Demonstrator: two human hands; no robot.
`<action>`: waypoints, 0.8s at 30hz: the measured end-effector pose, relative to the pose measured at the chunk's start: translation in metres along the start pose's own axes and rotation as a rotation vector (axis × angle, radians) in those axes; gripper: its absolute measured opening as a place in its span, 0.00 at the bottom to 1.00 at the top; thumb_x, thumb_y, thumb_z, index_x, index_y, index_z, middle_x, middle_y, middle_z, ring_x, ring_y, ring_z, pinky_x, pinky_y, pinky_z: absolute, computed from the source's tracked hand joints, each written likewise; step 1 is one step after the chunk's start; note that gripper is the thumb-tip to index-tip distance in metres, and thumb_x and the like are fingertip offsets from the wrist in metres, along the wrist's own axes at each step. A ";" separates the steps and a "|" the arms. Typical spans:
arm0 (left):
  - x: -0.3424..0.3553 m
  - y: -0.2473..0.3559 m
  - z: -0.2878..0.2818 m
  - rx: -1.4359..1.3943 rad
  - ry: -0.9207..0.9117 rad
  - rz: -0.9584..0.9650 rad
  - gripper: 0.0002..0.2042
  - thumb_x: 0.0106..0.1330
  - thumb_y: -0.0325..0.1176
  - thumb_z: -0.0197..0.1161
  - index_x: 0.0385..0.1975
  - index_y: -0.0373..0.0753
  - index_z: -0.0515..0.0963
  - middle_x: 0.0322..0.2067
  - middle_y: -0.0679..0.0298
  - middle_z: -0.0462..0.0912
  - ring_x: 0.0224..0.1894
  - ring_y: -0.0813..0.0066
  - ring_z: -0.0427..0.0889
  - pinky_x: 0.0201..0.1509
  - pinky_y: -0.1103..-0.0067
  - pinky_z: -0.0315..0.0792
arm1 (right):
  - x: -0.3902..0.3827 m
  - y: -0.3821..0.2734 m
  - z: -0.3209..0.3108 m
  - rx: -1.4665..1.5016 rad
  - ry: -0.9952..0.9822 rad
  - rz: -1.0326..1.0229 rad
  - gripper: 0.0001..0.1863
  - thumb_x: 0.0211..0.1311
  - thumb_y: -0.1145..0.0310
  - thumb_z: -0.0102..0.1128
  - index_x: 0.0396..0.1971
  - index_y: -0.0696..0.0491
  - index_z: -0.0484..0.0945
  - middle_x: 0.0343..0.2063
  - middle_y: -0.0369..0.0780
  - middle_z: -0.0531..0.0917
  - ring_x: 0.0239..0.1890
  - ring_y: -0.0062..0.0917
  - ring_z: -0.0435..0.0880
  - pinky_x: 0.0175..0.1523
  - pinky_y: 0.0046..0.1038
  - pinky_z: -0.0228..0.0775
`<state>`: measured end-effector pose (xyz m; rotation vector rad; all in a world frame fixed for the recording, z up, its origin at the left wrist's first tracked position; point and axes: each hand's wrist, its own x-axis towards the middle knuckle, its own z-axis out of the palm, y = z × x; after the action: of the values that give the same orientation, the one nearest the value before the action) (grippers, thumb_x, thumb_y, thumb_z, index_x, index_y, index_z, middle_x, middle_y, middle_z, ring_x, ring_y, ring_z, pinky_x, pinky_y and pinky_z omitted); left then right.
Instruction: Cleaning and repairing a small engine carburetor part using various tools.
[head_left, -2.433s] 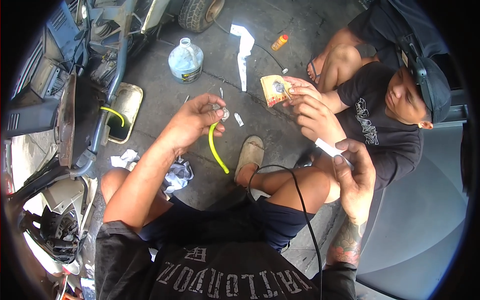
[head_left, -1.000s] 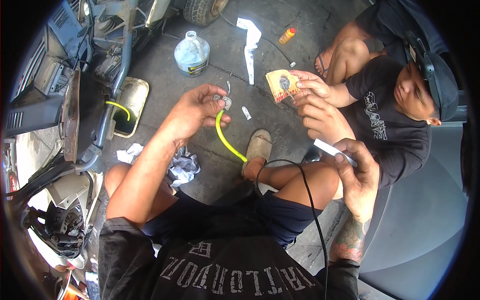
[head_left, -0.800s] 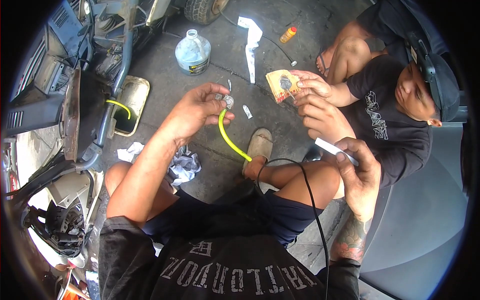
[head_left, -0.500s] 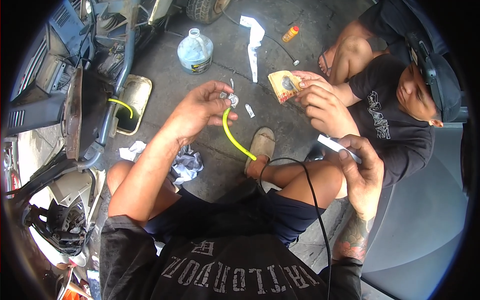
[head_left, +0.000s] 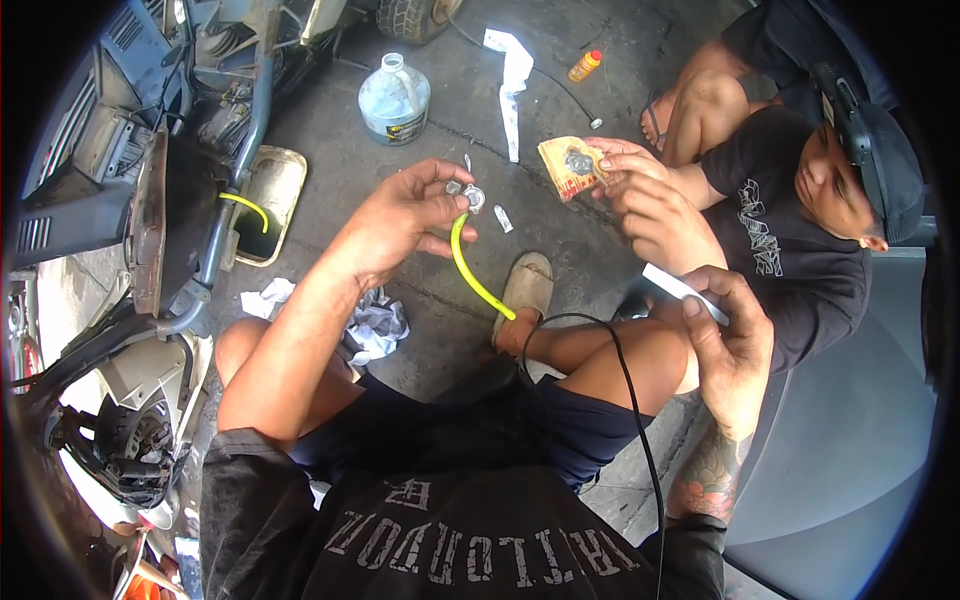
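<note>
My left hand (head_left: 425, 215) pinches a small silver metal fitting (head_left: 475, 198) with a bright yellow-green hose (head_left: 470, 275) curving down from it toward a slipper-clad foot. A small white tube (head_left: 503, 218) lies on the floor just beyond. My right hand (head_left: 728, 335) grips a short, flat white strip (head_left: 670, 283) between thumb and fingers, over my right knee. Right beside it, a co-worker's hands (head_left: 665, 220) hold a yellow cardboard piece (head_left: 558, 158) bearing a dark grey blob.
A plastic jug (head_left: 394, 105), long white strip (head_left: 515, 75) and small yellow bottle (head_left: 585, 66) lie ahead. Left are a vehicle frame (head_left: 260, 100) and metal pan (head_left: 280, 190) with a hose. Crumpled paper (head_left: 375, 330) lies by my knee; a grey panel (head_left: 840, 450) is right.
The whole scene has shifted slightly up and rightward in the view, both hands with it. Both still hold the same items; the co-worker's fingers have moved slightly on the cardboard.
</note>
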<state>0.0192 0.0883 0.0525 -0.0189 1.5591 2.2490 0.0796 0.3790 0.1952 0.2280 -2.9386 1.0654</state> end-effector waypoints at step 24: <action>0.001 -0.002 0.006 0.023 0.010 -0.006 0.16 0.68 0.35 0.56 0.52 0.37 0.68 0.40 0.57 0.78 0.36 0.72 0.83 0.35 0.80 0.79 | 0.002 0.001 0.007 0.029 0.023 -0.003 0.08 0.61 0.78 0.56 0.39 0.62 0.74 0.34 0.37 0.78 0.38 0.18 0.74 0.48 0.19 0.65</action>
<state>0.0201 0.0946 0.0533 -0.0282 1.5877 2.2294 0.0775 0.3755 0.1892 0.2187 -2.9036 1.1034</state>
